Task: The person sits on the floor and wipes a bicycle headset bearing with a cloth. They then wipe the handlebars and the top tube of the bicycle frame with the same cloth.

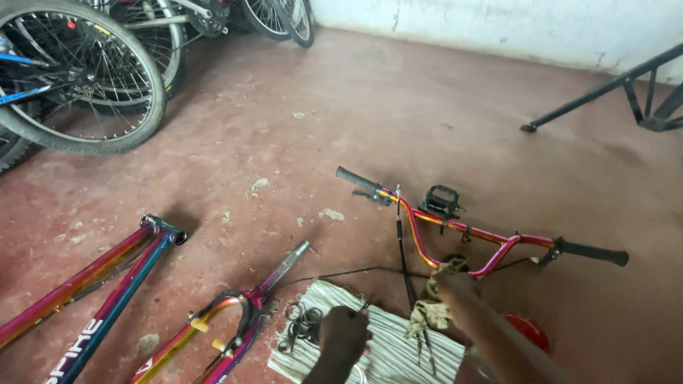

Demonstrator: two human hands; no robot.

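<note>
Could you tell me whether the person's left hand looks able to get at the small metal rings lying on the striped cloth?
Probably yes. The left hand hovers over the striped cloth, with the metal rings just beside it and nothing between them. The right hand is off to the other side, wrapped in a rag.

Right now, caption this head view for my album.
Left hand over striped mat, right hand holding rag beside handlebar.

floor (398, 121): red-brown concrete, worn, dusty, pale chips scattered | wall (498, 25): whitewashed, scuffed nr base, top right | bikes (78, 78) parked top left, spoked wheels | black metal stand (626, 89) far right | light: even, soft, daylight-ish
</note>
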